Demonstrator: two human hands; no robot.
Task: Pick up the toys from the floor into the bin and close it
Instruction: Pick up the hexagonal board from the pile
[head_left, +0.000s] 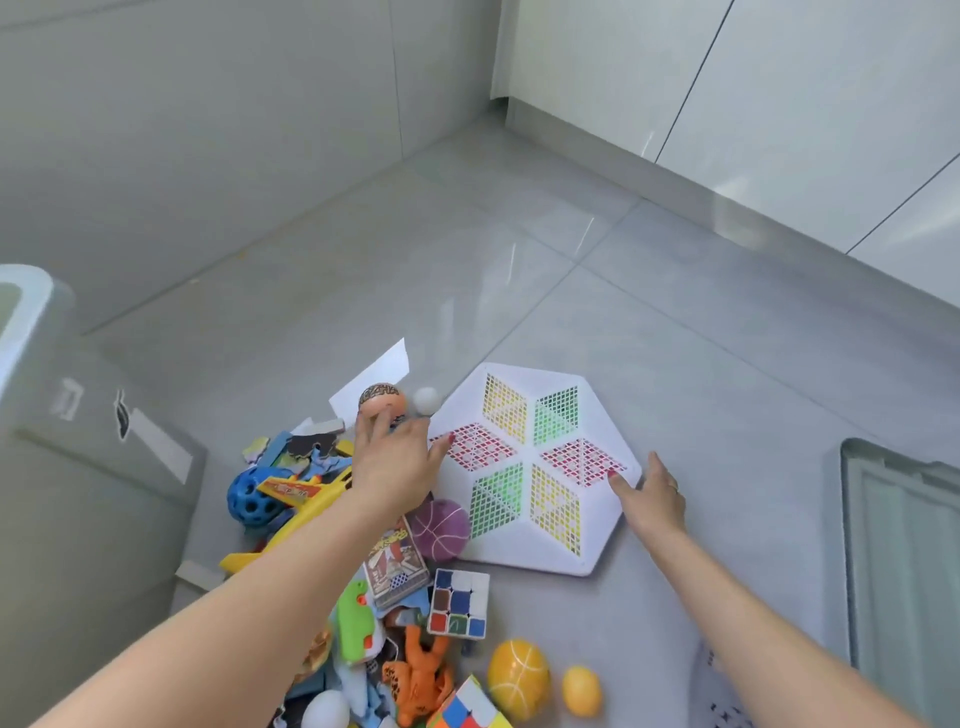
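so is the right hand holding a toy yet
No, the right hand is open, fingertips at the edge of the white hexagon board, gripping nothing.

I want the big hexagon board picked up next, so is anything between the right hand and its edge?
Nothing visible. The right hand is open beside the hexagon board, its fingertips at the board's right edge with only bare floor around them. The purple ball touches the board's opposite, lower left edge.

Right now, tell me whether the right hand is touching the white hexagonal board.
Touching. The head view shows the right hand's fingertips on the near right edge of the white hexagonal board, with no floor visible between them.
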